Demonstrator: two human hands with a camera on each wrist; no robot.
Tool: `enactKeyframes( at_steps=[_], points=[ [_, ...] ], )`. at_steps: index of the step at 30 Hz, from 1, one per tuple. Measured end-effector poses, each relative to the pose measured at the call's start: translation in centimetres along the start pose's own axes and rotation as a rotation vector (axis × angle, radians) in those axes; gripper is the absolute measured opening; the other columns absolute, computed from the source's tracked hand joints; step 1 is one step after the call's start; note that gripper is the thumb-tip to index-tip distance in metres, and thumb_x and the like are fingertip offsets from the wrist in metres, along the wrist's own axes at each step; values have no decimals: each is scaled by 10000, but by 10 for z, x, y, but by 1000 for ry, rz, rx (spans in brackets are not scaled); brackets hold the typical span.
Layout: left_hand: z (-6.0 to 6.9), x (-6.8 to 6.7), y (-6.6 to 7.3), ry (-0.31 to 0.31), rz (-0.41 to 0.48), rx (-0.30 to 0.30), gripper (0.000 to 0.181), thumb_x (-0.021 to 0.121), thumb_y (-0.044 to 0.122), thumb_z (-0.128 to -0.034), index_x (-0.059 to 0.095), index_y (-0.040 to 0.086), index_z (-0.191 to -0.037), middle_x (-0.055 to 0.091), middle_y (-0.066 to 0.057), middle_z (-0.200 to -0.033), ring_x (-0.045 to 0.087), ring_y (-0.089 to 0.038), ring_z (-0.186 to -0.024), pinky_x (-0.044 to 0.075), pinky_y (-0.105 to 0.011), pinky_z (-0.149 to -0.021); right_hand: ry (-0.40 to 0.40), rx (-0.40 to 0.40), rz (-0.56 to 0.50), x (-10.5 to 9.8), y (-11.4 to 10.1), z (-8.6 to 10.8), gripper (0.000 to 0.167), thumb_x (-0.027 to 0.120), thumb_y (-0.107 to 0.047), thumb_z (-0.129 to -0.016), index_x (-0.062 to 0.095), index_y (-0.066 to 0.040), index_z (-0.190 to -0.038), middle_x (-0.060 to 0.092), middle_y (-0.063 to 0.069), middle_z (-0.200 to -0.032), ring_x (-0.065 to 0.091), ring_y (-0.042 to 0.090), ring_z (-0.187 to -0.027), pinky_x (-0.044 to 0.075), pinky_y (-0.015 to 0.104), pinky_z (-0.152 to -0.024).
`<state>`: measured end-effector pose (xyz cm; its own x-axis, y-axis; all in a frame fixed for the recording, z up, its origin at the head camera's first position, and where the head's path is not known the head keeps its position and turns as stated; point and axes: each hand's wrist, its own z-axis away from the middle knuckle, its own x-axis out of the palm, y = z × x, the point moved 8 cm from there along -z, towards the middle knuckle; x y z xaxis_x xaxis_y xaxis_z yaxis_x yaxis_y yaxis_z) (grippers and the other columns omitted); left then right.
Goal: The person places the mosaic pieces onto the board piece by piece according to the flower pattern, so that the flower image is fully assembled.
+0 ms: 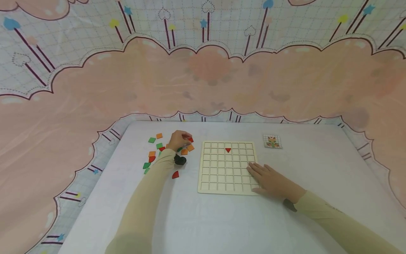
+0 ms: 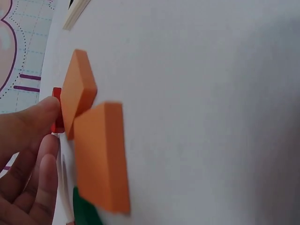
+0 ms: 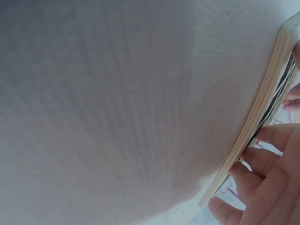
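My left hand [image 1: 178, 140] is at the far side of the loose tiles and pinches a small red tile [image 2: 56, 110] by its edge. Two orange square tiles [image 2: 104, 157] and a dark green tile [image 2: 85, 208] lie close by its fingers in the left wrist view. The pale wooden grid board [image 1: 229, 192] lies flat in mid-table, with one red triangular tile [image 1: 228, 150] in its top row. My right hand [image 1: 272, 181] rests, fingers stretched out, on the board's right edge. The right wrist view shows its fingertips along that edge.
Several green, orange and red tiles [image 1: 152, 154] are scattered left of the board. A red rounded-corner tile [image 1: 176, 174] lies nearer to me. A card with a flower pattern [image 1: 272, 141] lies beyond the board at right. A patterned cloth [image 1: 203, 84] rises behind the white table.
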<state>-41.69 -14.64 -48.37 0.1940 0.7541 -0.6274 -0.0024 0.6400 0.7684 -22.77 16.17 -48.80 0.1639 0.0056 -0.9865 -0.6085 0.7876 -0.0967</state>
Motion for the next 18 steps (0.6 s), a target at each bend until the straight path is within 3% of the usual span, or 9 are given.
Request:
enactKeyframes(
  at_steps=[8, 18],
  points=[
    [-2, 7, 4, -11, 32, 28, 295, 691, 0, -807, 674, 4, -1101, 663, -197, -1066, 642, -238, -869, 510, -209, -648, 11, -7, -3, -3, -3, 1, 721, 486, -479, -936, 280, -41, -1470, 263, 153, -1539, 261, 322, -1419, 252, 541, -1117],
    [-5, 10, 0, -60, -30, -7, 346, 688, 23, -816, 651, 22, -1160, 649, -170, -1109, 615, -216, -906, 489, -197, -664, 8, -8, -6, -4, -3, 1, 719, 491, -473, -934, 287, -34, -1466, 266, 159, -1537, 262, 325, -1417, 246, 542, -1120]
  ],
)
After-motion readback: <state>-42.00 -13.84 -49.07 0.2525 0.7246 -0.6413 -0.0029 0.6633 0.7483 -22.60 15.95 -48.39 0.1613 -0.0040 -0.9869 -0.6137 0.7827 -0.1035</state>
